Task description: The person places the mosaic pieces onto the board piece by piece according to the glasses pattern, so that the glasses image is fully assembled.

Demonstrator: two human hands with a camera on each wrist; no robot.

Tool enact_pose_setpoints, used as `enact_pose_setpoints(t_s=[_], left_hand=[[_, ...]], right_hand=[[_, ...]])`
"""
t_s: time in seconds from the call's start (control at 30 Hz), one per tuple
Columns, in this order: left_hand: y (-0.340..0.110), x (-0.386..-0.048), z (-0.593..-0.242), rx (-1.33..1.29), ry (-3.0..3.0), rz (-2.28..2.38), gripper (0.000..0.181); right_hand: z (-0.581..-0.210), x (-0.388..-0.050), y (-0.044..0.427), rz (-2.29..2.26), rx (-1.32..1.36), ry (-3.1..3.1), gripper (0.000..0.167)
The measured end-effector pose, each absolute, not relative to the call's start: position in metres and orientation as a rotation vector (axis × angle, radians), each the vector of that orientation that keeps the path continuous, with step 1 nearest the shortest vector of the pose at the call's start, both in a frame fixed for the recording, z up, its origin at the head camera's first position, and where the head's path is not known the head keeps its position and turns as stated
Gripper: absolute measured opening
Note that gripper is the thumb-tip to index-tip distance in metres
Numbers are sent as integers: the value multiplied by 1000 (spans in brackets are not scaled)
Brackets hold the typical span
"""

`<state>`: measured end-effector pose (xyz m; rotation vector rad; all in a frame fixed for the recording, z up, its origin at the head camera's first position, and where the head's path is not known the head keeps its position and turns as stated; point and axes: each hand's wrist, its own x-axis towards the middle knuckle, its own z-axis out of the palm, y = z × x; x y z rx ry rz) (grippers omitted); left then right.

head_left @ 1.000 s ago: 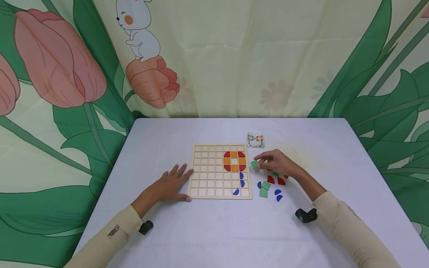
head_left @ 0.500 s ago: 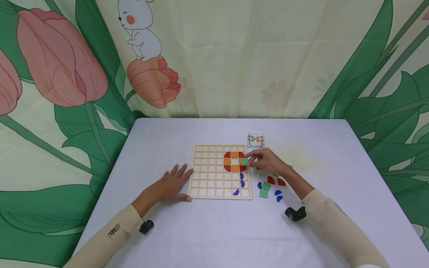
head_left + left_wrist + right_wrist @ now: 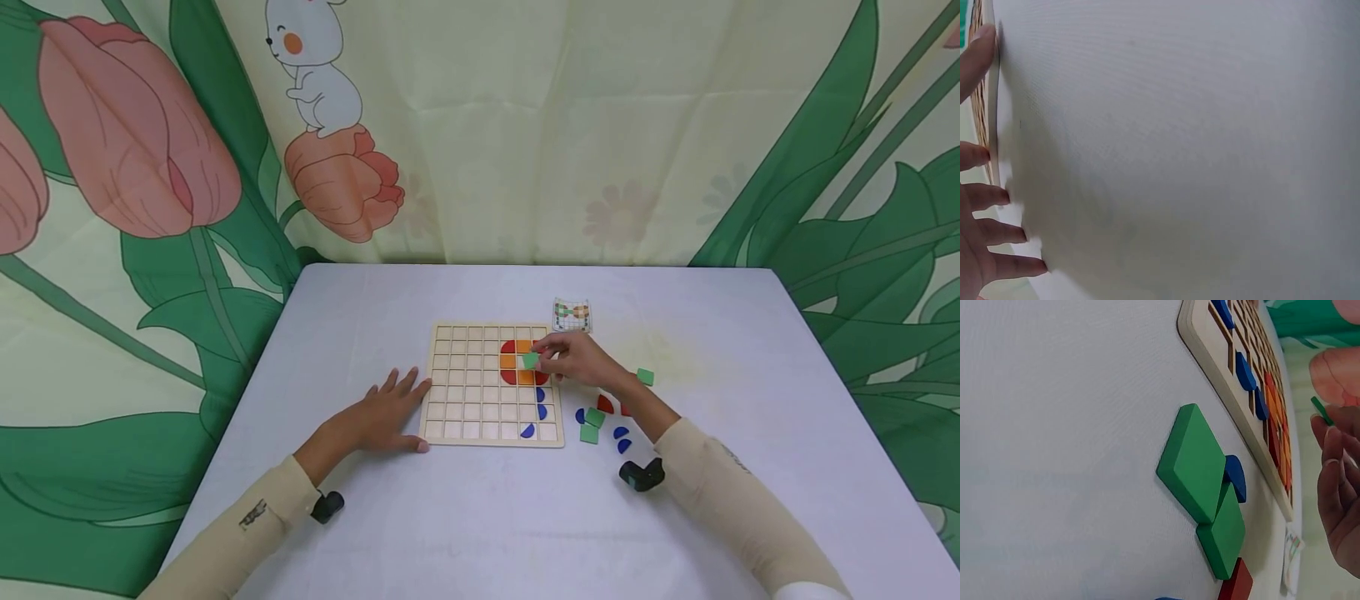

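Hands [image 3: 577, 354]: right pinches green tile [image 3: 530, 362], apparently above a board [image 3: 468, 396] holding orange pieces [image 3: 507, 361].

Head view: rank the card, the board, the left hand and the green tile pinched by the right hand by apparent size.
1. Board
2. Left hand
3. Card
4. Green tile in the right hand

Four green squares [image 3: 589, 434] show (plus six blue pieces [image 3: 528, 430]).
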<state>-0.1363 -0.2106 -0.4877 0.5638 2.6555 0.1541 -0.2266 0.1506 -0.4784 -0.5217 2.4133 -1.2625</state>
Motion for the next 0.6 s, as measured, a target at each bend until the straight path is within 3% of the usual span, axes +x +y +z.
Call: enact_pose_setpoints(t_s=[0.6], left_hand=[[-211,-137,-492,563,2688,152,107]], right_hand=[[-485,-232,110,-1270,-500,2393,26]])
